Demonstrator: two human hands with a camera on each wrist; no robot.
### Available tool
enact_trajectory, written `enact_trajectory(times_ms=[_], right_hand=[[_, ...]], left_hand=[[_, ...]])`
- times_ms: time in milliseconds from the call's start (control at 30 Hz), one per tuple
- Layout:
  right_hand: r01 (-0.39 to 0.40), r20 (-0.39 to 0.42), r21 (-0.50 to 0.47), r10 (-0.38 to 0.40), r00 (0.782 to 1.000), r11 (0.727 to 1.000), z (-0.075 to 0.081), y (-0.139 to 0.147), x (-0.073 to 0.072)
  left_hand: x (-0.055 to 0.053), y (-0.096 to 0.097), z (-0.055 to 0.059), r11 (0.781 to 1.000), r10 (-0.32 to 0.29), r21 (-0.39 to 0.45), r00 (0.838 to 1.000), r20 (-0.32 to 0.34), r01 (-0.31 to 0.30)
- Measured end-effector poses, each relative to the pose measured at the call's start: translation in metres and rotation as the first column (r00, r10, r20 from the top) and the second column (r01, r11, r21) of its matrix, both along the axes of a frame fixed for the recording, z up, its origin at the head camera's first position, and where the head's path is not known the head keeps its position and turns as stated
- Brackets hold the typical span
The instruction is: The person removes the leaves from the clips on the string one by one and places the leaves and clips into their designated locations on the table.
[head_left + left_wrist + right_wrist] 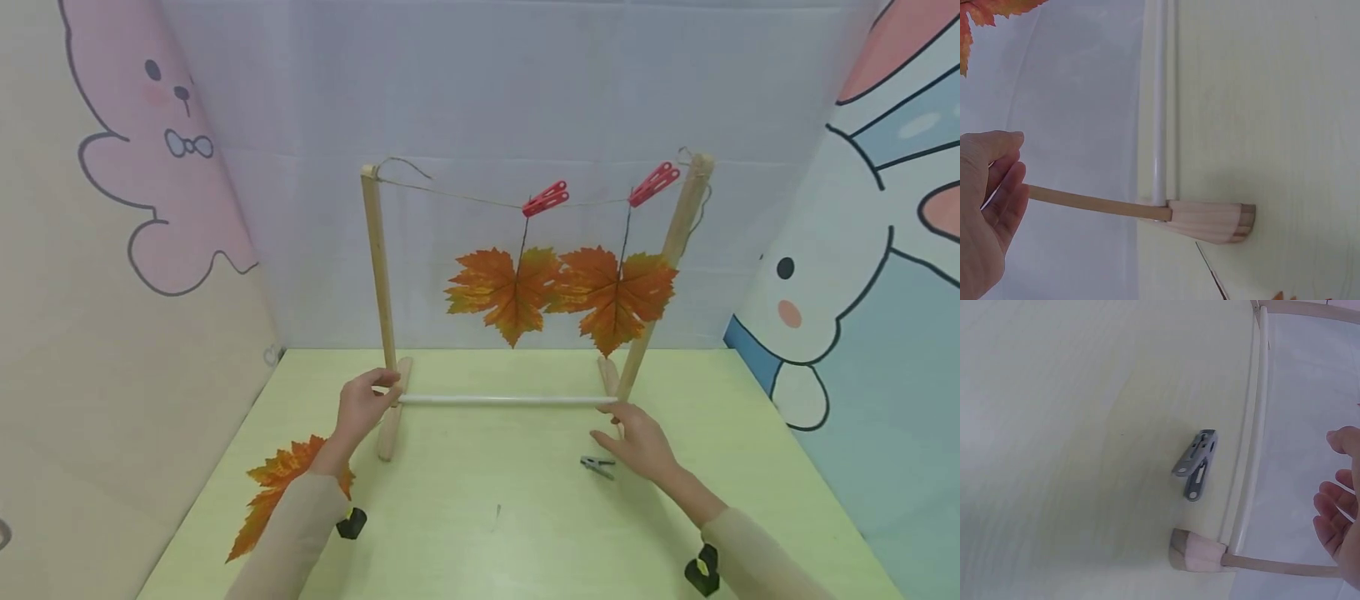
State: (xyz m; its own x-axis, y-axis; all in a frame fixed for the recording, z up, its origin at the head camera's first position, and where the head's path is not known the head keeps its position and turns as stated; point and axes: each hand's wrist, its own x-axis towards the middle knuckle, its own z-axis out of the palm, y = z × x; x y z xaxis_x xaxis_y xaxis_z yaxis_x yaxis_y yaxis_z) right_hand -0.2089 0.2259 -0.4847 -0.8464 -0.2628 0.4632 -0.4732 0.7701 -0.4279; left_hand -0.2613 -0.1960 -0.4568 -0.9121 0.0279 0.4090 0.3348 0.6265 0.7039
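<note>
My left hand is beside the lower part of the left wooden post, fingers loosely bent; in the left wrist view they overlap the post. My right hand, its fingers relaxed and apart, is by the foot of the right post. A white rod joins the two posts low down. Twine runs between their tops. Two red clothespins on it hold orange leaves by their stems. A grey clothespin lies on the table near my right hand.
Another orange leaf lies on the table, partly under my left forearm. Wooden feet support the posts. A white cloth hangs behind the frame, with cartoon-printed panels at both sides.
</note>
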Motion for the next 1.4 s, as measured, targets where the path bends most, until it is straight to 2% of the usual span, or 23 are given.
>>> enact_trajectory(times_ms=[100, 333, 600, 733, 900, 1100, 1267, 1400], right_hand=[[-0.038, -0.031, 0.010, 0.038, 0.999, 0.999, 0.014, -0.007, -0.005], [-0.124, -0.107, -0.007, 0.123, 0.987, 0.992, 0.050, -0.025, -0.014], [-0.168, -0.183, -0.021, 0.161, 0.970, 0.986, 0.076, -0.040, -0.021], [-0.177, -0.226, -0.031, 0.166, 0.960, 0.984, 0.089, -0.045, -0.026], [-0.203, -0.310, -0.060, 0.175, 0.934, 0.977, 0.103, -0.050, -0.032], [-0.209, -0.382, -0.094, 0.158, 0.910, 0.973, 0.116, -0.056, -0.037], [-0.211, -0.401, -0.101, 0.154, 0.903, 0.972, 0.128, -0.059, -0.041], [-0.221, -0.419, -0.107, 0.158, 0.894, 0.969, 0.136, -0.061, -0.045]], left_hand=[[-0.002, 0.008, 0.011, 1.000, -0.005, 0.010, 1.000, -0.016, 0.005], [-0.006, 0.030, 0.039, 0.995, -0.023, 0.091, 0.999, -0.040, 0.027], [-0.014, 0.060, 0.062, 0.986, -0.069, 0.144, 0.991, -0.111, 0.084], [-0.017, 0.073, 0.070, 0.987, -0.103, 0.104, 0.982, -0.161, 0.121], [-0.017, 0.091, 0.081, 0.984, -0.155, 0.065, 0.973, -0.169, 0.168], [-0.021, 0.111, 0.095, 0.982, -0.171, 0.042, 0.960, -0.223, 0.185], [-0.027, 0.125, 0.108, 0.979, -0.183, 0.035, 0.946, -0.266, 0.200], [-0.031, 0.134, 0.119, 0.978, -0.190, 0.028, 0.942, -0.278, 0.206]])
